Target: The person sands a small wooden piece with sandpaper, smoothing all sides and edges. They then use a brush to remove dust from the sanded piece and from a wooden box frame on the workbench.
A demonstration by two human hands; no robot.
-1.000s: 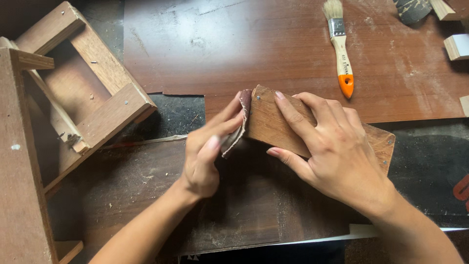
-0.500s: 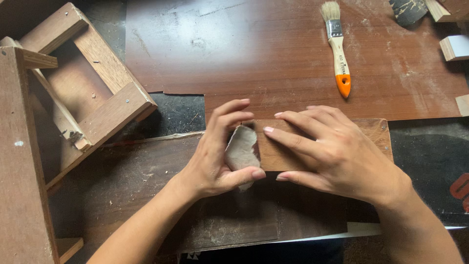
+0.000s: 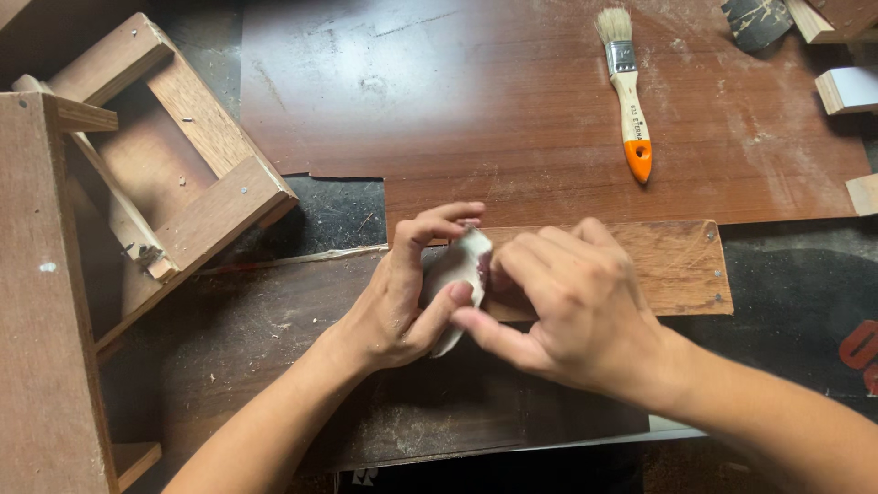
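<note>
Both hands are meeting at the left end of a flat wooden block [image 3: 677, 265], a reddish-brown rectangle lying lengthwise on the counter [image 3: 549, 101], with small screw heads showing at its right corners. A pale, curled scrap of sandpaper [image 3: 455, 274] is sitting right at the block's left end, grey-white and bent into a curve.

The block's far edge is running along the near edge of a big brown board, and its right end is lying bare. A paintbrush [image 3: 627, 91] with an orange tip is resting well apart on that board, toward the far right. Small wood offcuts [image 3: 846, 89] are sitting at the right margin. On the left, an open wooden frame [image 3: 174, 174] is lying tilted, well clear of the hands. Dusty dark counter is stretching open in front of the block.

The left hand [image 3: 402, 302] is pinching the sandpaper, thumb and fingers curled shut around it. The right hand [image 3: 576, 311] is pressing down over the block's left part, fingers bunched together, thumb touching the sandpaper's lower edge; how tightly it is gripping, I cannot tell.
</note>
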